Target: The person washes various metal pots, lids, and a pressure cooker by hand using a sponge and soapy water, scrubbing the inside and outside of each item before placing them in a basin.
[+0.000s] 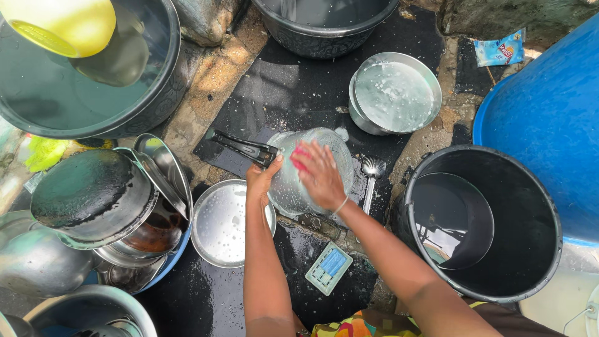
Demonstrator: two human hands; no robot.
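Observation:
A soapy metal pot [293, 187] with a black handle [244, 148] lies tipped on its side on the dark wet ground. My left hand [261, 178] grips the pot where the handle joins it. My right hand [318, 175] presses a pink scrubber [298, 158] against the pot's outer wall. Foam covers the pot's surface.
A soapy steel plate [219, 224] lies left of my arm, a lidded steel pot [393, 93] behind. A ladle [372, 171], soap dish [328, 268], black bucket [486, 218], blue drum [549, 118], water basins [75, 93] and a pile of blackened pans [93, 200] surround me.

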